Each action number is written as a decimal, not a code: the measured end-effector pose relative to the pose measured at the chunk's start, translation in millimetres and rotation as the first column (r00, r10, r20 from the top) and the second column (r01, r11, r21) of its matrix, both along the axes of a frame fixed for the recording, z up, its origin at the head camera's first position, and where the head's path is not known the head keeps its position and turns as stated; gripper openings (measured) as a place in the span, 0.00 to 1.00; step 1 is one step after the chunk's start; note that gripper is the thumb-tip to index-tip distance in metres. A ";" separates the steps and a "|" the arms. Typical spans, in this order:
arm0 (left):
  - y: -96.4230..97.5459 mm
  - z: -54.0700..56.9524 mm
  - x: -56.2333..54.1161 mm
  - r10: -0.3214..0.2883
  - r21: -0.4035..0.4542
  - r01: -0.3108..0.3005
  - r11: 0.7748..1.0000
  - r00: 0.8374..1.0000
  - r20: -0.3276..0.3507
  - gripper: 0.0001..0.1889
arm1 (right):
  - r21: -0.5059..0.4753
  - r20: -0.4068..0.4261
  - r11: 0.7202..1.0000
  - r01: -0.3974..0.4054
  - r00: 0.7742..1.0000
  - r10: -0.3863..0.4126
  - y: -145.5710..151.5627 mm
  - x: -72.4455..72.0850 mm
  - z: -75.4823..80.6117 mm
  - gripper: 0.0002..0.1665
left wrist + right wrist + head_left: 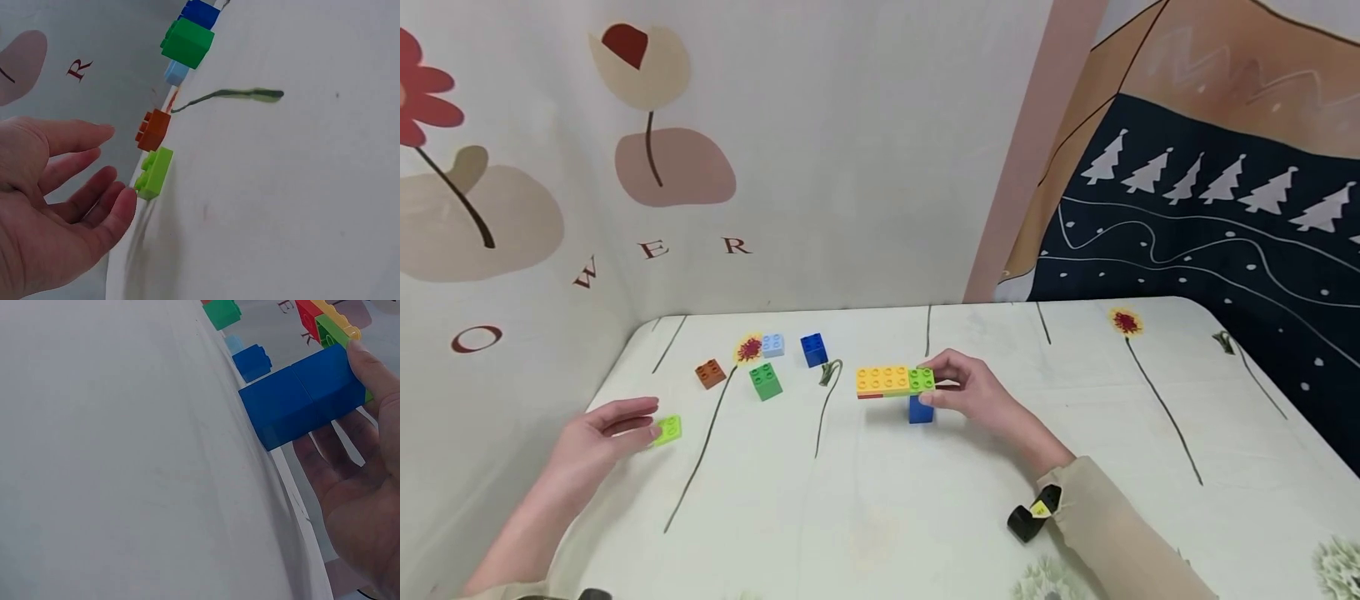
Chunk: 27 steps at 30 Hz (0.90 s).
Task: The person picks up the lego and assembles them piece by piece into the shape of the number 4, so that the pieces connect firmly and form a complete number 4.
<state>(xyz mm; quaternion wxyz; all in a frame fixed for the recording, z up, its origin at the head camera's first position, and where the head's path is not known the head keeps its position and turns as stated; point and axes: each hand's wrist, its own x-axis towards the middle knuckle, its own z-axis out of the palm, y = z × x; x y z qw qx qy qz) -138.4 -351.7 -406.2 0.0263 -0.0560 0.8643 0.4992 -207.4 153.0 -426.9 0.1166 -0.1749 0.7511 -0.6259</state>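
Note:
My right hand [973, 390] pinches the end of a toy brick structure. Its top has a yellow-orange brick [882, 380] beside a bright green brick [922, 380], over a layer where red and green bricks show. Beneath that end stands a column of two stacked blue bricks [303, 394], with the overhang reaching left. On the left, my left hand [597, 440] hovers with loosely bent, parted fingers beside a lime green brick [670, 429]. In the left wrist view the lime brick rests on the table beyond the fingertips, and the hand holds nothing.
Behind the hands lie several loose bricks: an orange-brown one [711, 374], a green one [766, 382], a light blue one [772, 345] and a dark blue one [813, 350]. The white flower-patterned cloth [865, 508] covers the table, and printed fabric hangs along its back edge.

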 end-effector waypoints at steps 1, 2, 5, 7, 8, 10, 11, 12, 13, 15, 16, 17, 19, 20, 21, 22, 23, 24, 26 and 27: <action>-1.0 -2.3 -1.1 -0.003 0.004 0.003 1.000 1.000 0.001 0.19 | 0.000 -0.002 1.000 -0.001 1.000 0.001 0.1 0.0 -0.1 0.21; -1.9 -4.2 -2.4 -0.006 0.010 0.006 1.000 1.000 -0.001 0.19 | 0.001 -0.004 1.000 -0.001 1.000 0.001 0.2 0.0 -0.2 0.21; -2.9 -10.4 -6.0 -0.012 -0.002 0.012 1.000 1.000 -0.014 0.21 | -0.003 -0.011 1.000 -0.003 1.000 0.003 0.4 -0.4 -1.1 0.21; -2.3 -14.1 -8.4 -0.015 -0.019 0.015 1.000 0.999 -0.030 0.23 | 0.002 -0.009 1.000 0.003 1.000 -0.002 0.4 -0.4 -1.1 0.21; -1.8 -15.6 -9.7 -0.018 -0.030 0.017 0.999 0.999 -0.040 0.25 | 0.006 -0.009 1.000 0.006 1.000 -0.006 0.4 -0.5 -1.3 0.21; -1.1 -18.3 -12.0 -0.029 -0.075 0.026 0.997 0.998 -0.052 0.29 | 0.007 -0.011 1.000 0.006 1.000 -0.006 0.3 -0.7 -1.4 0.21; -0.6 -19.3 -13.2 -0.033 -0.104 0.028 0.994 0.998 -0.053 0.31 | 0.008 -0.011 1.000 0.007 1.000 -0.007 0.3 -0.7 -1.3 0.21; -0.2 -20.4 -14.3 -0.040 -0.138 0.032 0.990 0.998 -0.054 0.32 | 0.011 -0.008 1.000 0.011 1.000 -0.010 0.2 -0.6 -1.1 0.21; 0.1 -20.8 -15.3 -0.046 -0.172 0.036 0.984 0.998 -0.053 0.33 | 0.013 -0.011 1.000 0.010 1.000 -0.010 0.1 -0.5 -0.9 0.21; 0.3 -21.4 -16.5 -0.057 -0.231 0.046 0.972 0.997 -0.041 0.35 | 0.011 -0.015 1.000 0.007 1.000 -0.007 0.0 -0.6 -0.9 0.21; 0.5 -21.6 -17.0 -0.059 -0.248 0.049 0.967 0.998 -0.033 0.35 | 0.012 -0.015 1.000 0.008 1.000 -0.008 0.0 -0.5 -0.7 0.21; 0.7 -21.7 -17.3 -0.057 -0.262 0.049 0.964 0.998 -0.026 0.35 | 0.010 -0.015 1.000 0.007 1.000 -0.007 -0.1 -0.6 -0.8 0.21; 0.6 -21.5 -17.2 -0.054 -0.274 0.050 0.960 0.998 -0.009 0.35 | 0.007 -0.019 1.000 0.003 1.000 -0.003 0.1 -0.5 -0.9 0.21; 0.4 -21.4 -17.2 -0.050 -0.280 0.047 0.959 0.999 -0.002 0.35 | 0.003 -0.019 1.000 0.000 1.000 0.000 0.1 -0.5 -0.8 0.21; 0.4 -21.4 -17.0 -0.044 -0.283 0.043 0.958 0.999 0.003 0.34 | 0.000 -0.020 1.000 -0.003 1.000 0.003 0.2 -0.3 -0.8 0.21; 0.4 -21.4 -16.8 -0.038 -0.287 0.039 0.957 0.999 0.007 0.34 | -0.004 -0.024 1.000 -0.007 1.000 0.007 0.3 -0.5 -1.2 0.21; 0.5 -21.4 -16.6 -0.033 -0.291 0.033 0.956 0.999 0.007 0.33 | -0.003 -0.023 1.000 -0.006 1.000 0.006 0.4 -0.3 -1.1 0.21; 0.6 -21.6 -16.4 -0.029 -0.291 0.030 0.956 1.000 0.005 0.32 | -0.001 -0.022 1.000 -0.004 1.000 0.004 0.4 0.0 -0.8 0.21; 1.1 -21.8 -15.9 -0.025 -0.285 0.024 0.958 1.000 -0.001 0.31 | 0.002 -0.018 1.000 0.000 1.000 0.000 0.2 0.4 -0.4 0.21; 1.2 -21.8 -15.6 -0.024 -0.280 0.022 0.960 1.000 -0.005 0.30 | 0.003 -0.016 1.000 0.004 1.000 -0.003 0.2 0.4 -0.7 0.21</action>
